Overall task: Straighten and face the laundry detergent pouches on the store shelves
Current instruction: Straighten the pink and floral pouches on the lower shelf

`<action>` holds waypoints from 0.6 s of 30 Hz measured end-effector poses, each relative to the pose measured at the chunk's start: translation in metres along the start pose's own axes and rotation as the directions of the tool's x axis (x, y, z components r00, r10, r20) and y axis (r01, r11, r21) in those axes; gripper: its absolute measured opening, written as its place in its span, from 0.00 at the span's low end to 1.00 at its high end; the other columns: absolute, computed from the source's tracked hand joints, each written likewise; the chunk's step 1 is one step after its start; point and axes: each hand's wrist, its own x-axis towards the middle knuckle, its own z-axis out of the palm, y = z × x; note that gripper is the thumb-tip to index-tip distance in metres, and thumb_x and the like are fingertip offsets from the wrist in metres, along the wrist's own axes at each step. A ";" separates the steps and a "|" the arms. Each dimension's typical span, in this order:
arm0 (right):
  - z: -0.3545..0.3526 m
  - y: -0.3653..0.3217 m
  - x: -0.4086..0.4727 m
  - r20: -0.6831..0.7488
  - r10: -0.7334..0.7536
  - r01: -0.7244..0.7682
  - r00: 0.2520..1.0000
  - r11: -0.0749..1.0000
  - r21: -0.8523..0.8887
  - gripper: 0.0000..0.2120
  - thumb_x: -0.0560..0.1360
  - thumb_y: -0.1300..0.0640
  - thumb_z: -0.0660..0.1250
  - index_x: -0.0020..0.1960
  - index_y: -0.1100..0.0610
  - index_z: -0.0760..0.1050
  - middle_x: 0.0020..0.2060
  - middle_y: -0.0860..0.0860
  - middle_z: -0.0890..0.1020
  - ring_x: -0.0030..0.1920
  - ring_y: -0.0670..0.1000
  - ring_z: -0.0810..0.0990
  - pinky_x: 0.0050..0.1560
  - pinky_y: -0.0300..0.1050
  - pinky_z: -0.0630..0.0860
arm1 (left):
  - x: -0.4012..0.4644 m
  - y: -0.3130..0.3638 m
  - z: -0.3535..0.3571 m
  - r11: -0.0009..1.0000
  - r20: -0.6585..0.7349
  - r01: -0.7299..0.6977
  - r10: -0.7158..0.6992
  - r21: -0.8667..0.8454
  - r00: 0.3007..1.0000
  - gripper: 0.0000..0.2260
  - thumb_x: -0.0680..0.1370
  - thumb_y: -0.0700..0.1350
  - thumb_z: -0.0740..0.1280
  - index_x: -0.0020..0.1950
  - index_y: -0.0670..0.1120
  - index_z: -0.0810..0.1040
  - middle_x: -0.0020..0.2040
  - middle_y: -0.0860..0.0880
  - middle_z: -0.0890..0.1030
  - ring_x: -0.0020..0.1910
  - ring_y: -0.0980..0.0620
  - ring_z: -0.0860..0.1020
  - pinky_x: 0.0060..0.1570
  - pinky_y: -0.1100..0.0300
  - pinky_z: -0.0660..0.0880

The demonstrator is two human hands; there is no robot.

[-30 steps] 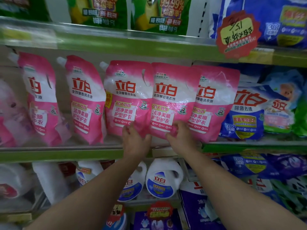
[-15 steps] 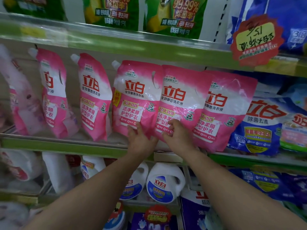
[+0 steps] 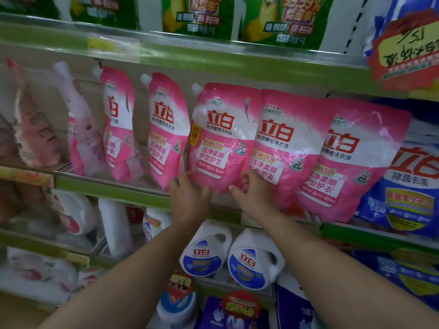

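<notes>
Several pink-and-white detergent pouches stand in a row on the middle shelf (image 3: 107, 187). The central pouch (image 3: 221, 136) faces front and leans slightly. My left hand (image 3: 188, 198) grips its lower left corner. My right hand (image 3: 254, 193) pinches its lower right corner, where it overlaps the neighbouring pouch (image 3: 285, 148). A third front-facing pouch (image 3: 354, 162) leans right beside that one. Further left, two pouches (image 3: 166, 131) (image 3: 118, 124) stand turned sideways with their spouts up, and blurred ones lie beyond them.
Blue pouches (image 3: 411, 186) crowd the shelf's right end. Green pouches (image 3: 197, 17) sit on the upper shelf (image 3: 213, 55), where a red price tag (image 3: 403, 48) hangs. White detergent jugs (image 3: 206, 252) (image 3: 254, 264) lie on the lower shelf under my arms.
The view has swung left and closer. My right hand moved from the second pouch's bottom to the central pouch's lower right corner. My left hand shifted to its lower left corner.
</notes>
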 end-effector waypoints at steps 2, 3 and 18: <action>0.003 -0.002 0.004 -0.040 0.028 -0.028 0.999 1.000 -0.004 0.16 0.72 0.53 0.71 0.54 0.54 0.69 0.47 0.48 0.75 0.46 0.48 0.76 0.45 0.42 0.73 | 0.005 -0.007 -0.010 1.000 -0.062 0.000 0.001 0.017 0.998 0.27 0.74 0.45 0.69 0.70 0.41 0.65 0.65 0.41 0.66 0.64 0.42 0.68 0.64 0.50 0.67; 0.004 -0.002 0.007 -0.062 0.050 -0.050 0.997 0.999 0.005 0.18 0.72 0.53 0.71 0.56 0.55 0.68 0.50 0.50 0.75 0.49 0.50 0.76 0.48 0.45 0.75 | 0.009 -0.010 -0.015 1.000 -0.078 0.015 -0.013 0.017 0.997 0.28 0.74 0.46 0.69 0.71 0.40 0.64 0.66 0.40 0.65 0.65 0.41 0.67 0.65 0.48 0.67; 0.025 -0.035 0.037 -0.192 0.254 -0.185 0.948 0.930 0.316 0.20 0.70 0.61 0.74 0.51 0.49 0.65 0.40 0.41 0.74 0.37 0.38 0.73 0.28 0.29 0.70 | 0.072 -0.036 -0.045 0.994 0.174 0.103 -0.094 -0.046 0.980 0.46 0.74 0.50 0.72 0.79 0.49 0.40 0.78 0.40 0.46 0.75 0.37 0.57 0.72 0.43 0.61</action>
